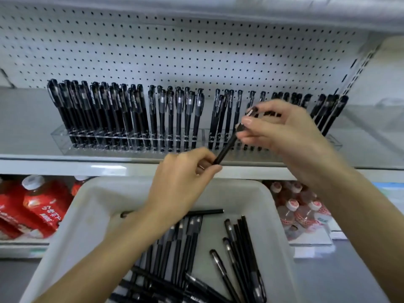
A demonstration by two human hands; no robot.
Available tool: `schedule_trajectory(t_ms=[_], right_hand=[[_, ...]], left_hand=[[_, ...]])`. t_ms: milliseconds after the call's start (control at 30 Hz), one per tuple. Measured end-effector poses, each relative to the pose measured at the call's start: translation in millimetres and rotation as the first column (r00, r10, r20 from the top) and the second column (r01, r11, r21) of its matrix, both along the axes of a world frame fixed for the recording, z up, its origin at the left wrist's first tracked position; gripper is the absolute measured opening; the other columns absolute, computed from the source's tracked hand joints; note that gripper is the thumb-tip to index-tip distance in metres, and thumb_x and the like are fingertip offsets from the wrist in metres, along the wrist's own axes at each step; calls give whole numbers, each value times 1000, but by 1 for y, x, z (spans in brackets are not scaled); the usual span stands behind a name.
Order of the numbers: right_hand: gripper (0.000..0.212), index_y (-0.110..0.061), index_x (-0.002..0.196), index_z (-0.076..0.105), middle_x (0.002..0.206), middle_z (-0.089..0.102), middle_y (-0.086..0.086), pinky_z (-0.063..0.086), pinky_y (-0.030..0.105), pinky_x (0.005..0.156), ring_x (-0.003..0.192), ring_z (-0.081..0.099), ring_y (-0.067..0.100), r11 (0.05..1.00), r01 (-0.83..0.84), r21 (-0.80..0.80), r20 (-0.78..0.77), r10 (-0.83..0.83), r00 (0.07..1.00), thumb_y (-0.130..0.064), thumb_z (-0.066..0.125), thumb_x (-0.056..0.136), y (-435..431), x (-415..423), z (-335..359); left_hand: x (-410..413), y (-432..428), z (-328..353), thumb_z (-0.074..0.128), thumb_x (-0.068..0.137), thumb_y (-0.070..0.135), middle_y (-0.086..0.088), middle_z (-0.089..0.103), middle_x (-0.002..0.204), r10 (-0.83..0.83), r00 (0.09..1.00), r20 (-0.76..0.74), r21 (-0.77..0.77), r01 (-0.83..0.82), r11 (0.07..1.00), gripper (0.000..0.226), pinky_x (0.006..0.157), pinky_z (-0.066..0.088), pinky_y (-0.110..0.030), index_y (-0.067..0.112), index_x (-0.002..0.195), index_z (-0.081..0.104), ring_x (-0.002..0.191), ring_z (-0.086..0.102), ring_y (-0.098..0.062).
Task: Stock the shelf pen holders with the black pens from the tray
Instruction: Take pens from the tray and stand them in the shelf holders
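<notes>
A black pen (226, 147) slants between my two hands in front of the shelf. My left hand (185, 173) pinches its lower end; my right hand (282, 130) pinches its cap end and also grips another dark pen (253, 112) higher up. Behind them, clear acrylic pen holders (59, 136) on the shelf carry several upright black pens, packed on the left and sparser on the right. Below, a white tray (87, 206) holds several loose black pens (238, 243), partly hidden by my forearms.
A white pegboard (196, 51) backs the shelf, and the shelf's front edge (87, 167) runs across the middle. On the lower shelf, red cartons (39, 211) stand at the left and small pink-labelled bottles (301, 208) at the right.
</notes>
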State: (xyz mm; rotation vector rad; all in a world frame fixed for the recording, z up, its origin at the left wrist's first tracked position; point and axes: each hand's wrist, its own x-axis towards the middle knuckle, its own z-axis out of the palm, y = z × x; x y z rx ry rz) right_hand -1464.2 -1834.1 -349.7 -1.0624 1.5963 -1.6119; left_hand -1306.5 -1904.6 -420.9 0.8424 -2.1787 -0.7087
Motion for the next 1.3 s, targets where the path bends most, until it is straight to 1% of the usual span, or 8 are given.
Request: schedule_trajectory(t_ms=[133, 267, 433, 567, 800, 967, 1133, 1300], right_hand=[[30, -15, 112, 44, 83, 66, 7, 56, 24, 58, 65, 70, 16, 996, 58, -75, -263, -76, 962, -11, 62, 89, -8, 7, 2], [27, -22, 106, 44, 85, 62, 0, 56, 31, 59, 61, 68, 11, 994, 40, -105, -494, -87, 865, -14, 62, 89, -17, 9, 3], [32, -36, 95, 39, 80, 61, -6, 55, 43, 77, 78, 65, 12, 966, 127, -226, -533, -231, 814, -17, 64, 88, -30, -6, 8], [32, -26, 104, 40, 81, 57, -10, 54, 36, 81, 82, 62, 6, 941, 178, -289, -542, -314, 779, -16, 65, 88, -41, -15, 6], [29, -20, 108, 41, 79, 55, -13, 51, 25, 79, 83, 60, 2, 956, 148, -254, -652, -283, 704, -12, 62, 90, -54, -18, -10], [30, -24, 104, 41, 82, 58, -9, 50, 38, 88, 87, 61, 12, 980, 112, -163, -679, -194, 708, -10, 62, 89, -59, -16, -18], [28, -14, 112, 47, 86, 54, -12, 38, 1, 71, 82, 52, -8, 979, 129, -156, -705, -202, 680, -10, 62, 88, -64, -16, -25], [32, -15, 113, 50, 95, 52, -4, 39, 3, 65, 78, 50, -6, 967, 164, -195, -718, -255, 648, -14, 67, 86, -68, -15, -32]], left_hand=[[-14, 0, 3, 71, 81, 29, 15, 67, 73, 36, 999, -14, -17, -36, 999, 7, 73, 55, -32, 25, 86, 68, 72, 64, -1], [-16, -5, -3, 70, 83, 30, 14, 69, 76, 56, 998, -39, -34, -58, 998, 9, 72, 55, -33, 24, 89, 67, 74, 65, -2], [-5, -15, -10, 53, 92, 38, 14, 66, 103, 85, 996, 27, -205, -78, 976, 27, 80, 51, -25, 23, 111, 65, 91, 61, -1], [2, -26, -19, 37, 96, 46, 3, 57, 127, 104, 965, 240, -343, -16, 939, 48, 101, 27, -22, 16, 129, 53, 119, 48, -12], [0, -30, -32, 30, 95, 50, -2, 53, 134, 127, 923, 363, -389, 26, 921, 56, 108, 20, -33, 12, 132, 50, 126, 43, -16], [-1, -32, -33, 30, 96, 51, -1, 51, 136, 136, 915, 379, -399, 29, 916, 56, 108, 19, -32, 14, 133, 47, 129, 39, -15], [-6, -31, -31, 28, 95, 53, -3, 48, 130, 192, 887, 419, -451, 20, 892, 60, 102, 26, -34, 12, 135, 45, 122, 37, -18], [-12, -31, -31, 27, 93, 58, -6, 47, 124, 240, 860, 450, -470, -1, 883, 65, 96, 39, -40, 13, 137, 45, 117, 39, -21]])
